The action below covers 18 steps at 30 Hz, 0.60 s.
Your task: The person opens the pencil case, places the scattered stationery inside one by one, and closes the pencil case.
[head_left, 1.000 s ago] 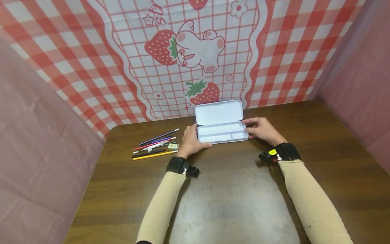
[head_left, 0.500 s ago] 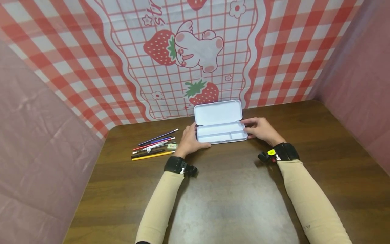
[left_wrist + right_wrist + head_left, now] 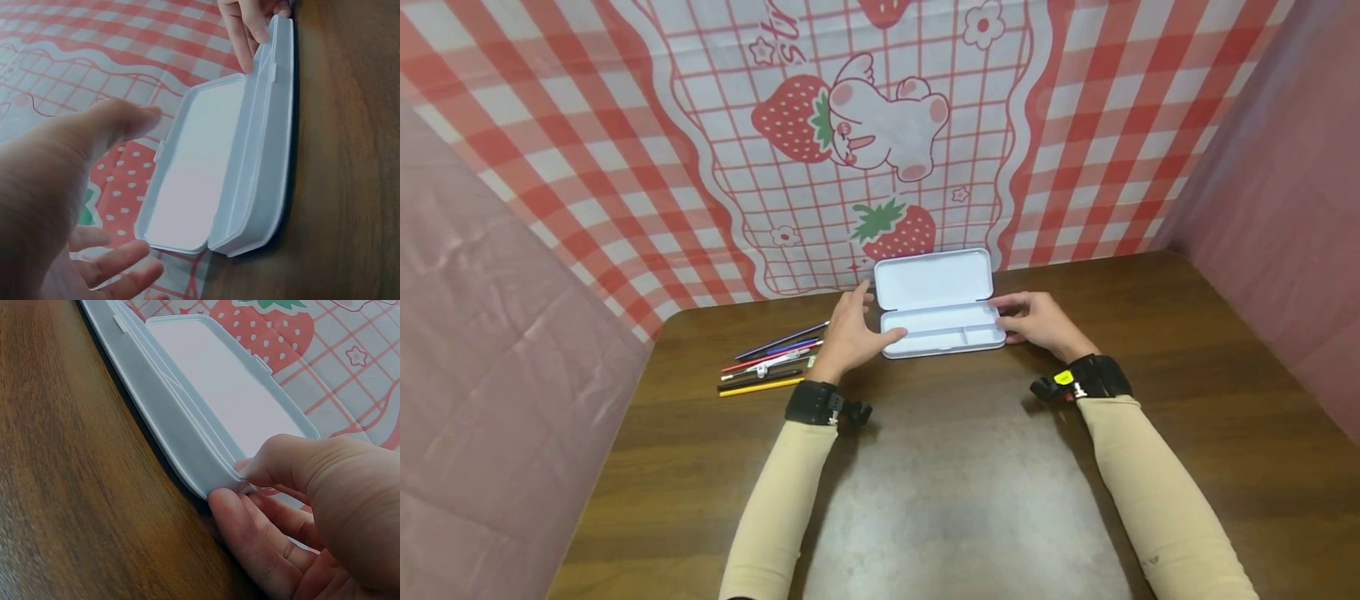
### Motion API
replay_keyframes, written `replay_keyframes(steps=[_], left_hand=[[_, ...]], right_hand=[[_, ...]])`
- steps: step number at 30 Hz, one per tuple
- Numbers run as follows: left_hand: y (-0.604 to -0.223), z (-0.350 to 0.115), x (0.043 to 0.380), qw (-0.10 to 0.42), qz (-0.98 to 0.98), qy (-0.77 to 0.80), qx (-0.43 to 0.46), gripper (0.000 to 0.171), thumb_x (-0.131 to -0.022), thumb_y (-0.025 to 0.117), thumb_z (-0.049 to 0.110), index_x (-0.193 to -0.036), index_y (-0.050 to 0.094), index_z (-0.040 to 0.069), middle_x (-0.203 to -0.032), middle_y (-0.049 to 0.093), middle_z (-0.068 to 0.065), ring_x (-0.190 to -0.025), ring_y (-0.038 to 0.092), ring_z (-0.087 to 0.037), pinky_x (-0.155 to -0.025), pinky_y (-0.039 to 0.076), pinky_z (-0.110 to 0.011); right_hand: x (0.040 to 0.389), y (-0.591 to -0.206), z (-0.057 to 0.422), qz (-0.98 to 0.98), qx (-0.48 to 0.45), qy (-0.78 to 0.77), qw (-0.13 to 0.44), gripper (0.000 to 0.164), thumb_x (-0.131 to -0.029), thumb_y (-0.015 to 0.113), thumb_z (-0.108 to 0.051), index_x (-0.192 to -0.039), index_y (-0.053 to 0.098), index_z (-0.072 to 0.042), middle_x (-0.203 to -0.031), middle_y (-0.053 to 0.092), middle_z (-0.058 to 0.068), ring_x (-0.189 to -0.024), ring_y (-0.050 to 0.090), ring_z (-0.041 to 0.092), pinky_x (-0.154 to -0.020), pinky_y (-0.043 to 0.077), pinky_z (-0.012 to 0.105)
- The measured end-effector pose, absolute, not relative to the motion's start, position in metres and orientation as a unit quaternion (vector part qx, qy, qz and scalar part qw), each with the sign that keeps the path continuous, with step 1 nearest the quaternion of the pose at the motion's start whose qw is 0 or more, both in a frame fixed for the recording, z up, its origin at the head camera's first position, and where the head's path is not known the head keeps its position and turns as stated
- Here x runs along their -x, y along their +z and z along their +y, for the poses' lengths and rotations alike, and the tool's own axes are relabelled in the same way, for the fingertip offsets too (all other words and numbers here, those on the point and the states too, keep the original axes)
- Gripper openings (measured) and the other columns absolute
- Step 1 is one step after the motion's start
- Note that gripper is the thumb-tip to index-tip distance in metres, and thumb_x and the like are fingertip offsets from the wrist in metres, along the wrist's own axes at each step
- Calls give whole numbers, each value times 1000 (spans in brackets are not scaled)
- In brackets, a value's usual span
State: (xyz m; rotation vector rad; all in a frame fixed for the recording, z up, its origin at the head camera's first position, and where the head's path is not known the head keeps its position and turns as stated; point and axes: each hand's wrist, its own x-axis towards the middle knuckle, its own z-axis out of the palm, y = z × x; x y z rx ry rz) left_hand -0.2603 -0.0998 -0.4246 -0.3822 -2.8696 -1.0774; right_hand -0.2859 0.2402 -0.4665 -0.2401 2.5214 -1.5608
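Note:
A pale pencil case [image 3: 934, 280] lies at the back of the table with its lid raised and its divided tray facing up. My right hand [image 3: 1041, 322] pinches the case's right end; in the right wrist view the thumb of this hand [image 3: 350, 494] lies over the rim and the fingers bear on the outer wall. At the left end, my left hand [image 3: 846, 337] is spread, holding nothing. The left wrist view has its thumb and fingers [image 3: 128, 265] apart from the case. Nothing lies in the tray's visible compartments.
Left of the case several writing tools lie together, among them a yellow pencil [image 3: 762, 387], a red pencil [image 3: 741, 365] and a dark blue pencil [image 3: 778, 340]. A small eraser [image 3: 812, 362] is partly hidden by the left hand. A checked strawberry cloth [image 3: 760, 167] hangs behind the table [image 3: 955, 467].
My left hand has let go of the case's left end and moved left and slightly up, now covering part of the eraser. The right hand keeps its hold on the right end.

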Motion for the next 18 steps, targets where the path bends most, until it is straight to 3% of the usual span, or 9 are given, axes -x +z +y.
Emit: replay_keyframes(steps=[6, 11, 18], left_hand=[[-424, -102, 260, 76, -921, -348, 160, 94, -77, 79, 48, -152, 38, 10, -136, 54, -15, -122, 52, -32, -99, 49, -50], [-427, -103, 258, 111, -916, -344, 174, 82, -77, 79, 46, -145, 48, 13, -134, 57, -11, -123, 51, -27, -100, 49, -49], [-425, -109, 259, 120, -910, -358, 171, 72, -79, 78, 45, -139, 55, 13, -131, 59, -9, -122, 54, -30, -100, 49, -48]], right_hand=[[287, -470, 241, 846, 81, -520, 85, 41, -91, 71, -10, -132, 65, -5, -124, 61, 23, -68, 63, 14, -61, 61, 22], [286, -469, 242, 851, 83, -512, 87, 41, -92, 70, -10, -132, 65, -6, -128, 59, 22, -71, 64, 18, -62, 61, 23], [286, -465, 242, 844, 80, -523, 89, 40, -92, 70, -10, -131, 65, -5, -128, 58, 24, -70, 62, 16, -61, 60, 21]])
